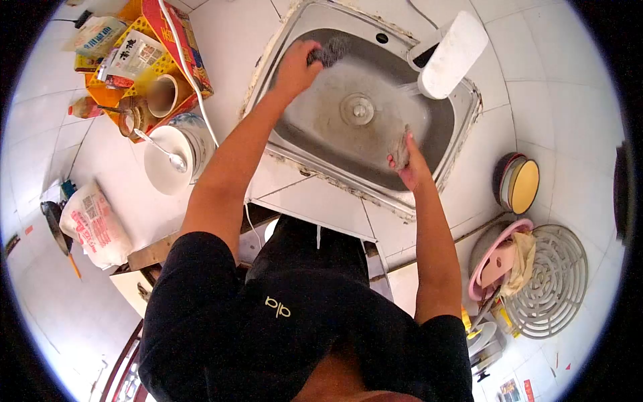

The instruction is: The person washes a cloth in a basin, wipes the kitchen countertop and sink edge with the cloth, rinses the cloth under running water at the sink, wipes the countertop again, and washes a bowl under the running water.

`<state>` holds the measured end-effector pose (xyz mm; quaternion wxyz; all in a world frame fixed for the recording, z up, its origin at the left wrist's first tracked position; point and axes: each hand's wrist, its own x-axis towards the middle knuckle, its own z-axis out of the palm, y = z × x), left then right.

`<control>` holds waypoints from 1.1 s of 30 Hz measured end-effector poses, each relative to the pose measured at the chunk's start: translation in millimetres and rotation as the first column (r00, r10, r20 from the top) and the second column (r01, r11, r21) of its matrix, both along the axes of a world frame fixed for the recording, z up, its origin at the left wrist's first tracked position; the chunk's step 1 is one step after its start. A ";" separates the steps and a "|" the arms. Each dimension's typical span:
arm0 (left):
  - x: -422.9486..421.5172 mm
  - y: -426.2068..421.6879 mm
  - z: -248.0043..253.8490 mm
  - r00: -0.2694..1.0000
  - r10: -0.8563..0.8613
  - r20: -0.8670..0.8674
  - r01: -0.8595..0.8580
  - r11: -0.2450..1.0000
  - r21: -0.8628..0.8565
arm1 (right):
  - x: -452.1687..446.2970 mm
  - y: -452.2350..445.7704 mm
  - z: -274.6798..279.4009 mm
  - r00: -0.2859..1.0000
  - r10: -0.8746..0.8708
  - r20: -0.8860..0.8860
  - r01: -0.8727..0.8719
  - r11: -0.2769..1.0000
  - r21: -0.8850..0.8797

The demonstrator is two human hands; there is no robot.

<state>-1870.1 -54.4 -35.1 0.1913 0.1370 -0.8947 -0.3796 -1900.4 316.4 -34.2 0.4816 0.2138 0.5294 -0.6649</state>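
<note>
A metal sink (301, 134) is set in the tiled counter, with cloudy water in its basin and a round drain (358, 109) in the middle. At the basin's upper left, my left hand (299, 65) is closed on a dark mesh scrubber (329, 52). Over the lower right part of the basin, my right hand (413, 164) holds a greyish-brown cloth or pad (401, 151), whose exact kind I cannot make out. A white faucet (454, 57) reaches over the sink from the upper right, and a stream of water seems to leave its tip.
Stacked bowls with a spoon (167, 157) stand left of the sink, below a red and yellow box (191, 53) of packets and jars. Stacked round containers (522, 186), a pink basin (477, 285) and a round grey rack (552, 281) are at the right.
</note>
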 end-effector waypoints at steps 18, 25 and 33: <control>-50.6 -23.6 8.5 0.938 0.346 0.022 -0.252 0.723 -0.643 | -34.4 -45.7 25.7 0.875 -0.392 -0.284 0.401 0.916 -0.027; -25.4 -52.1 4.6 0.815 0.577 -0.052 -0.556 0.755 -0.347 | -42.7 6.4 40.1 0.830 -0.437 -0.346 0.484 0.873 0.060; -11.2 0.0 2.0 0.946 0.157 -0.284 -0.244 0.921 -0.303 | -78.4 4.1 37.3 0.802 -0.396 -0.447 0.429 0.903 -0.031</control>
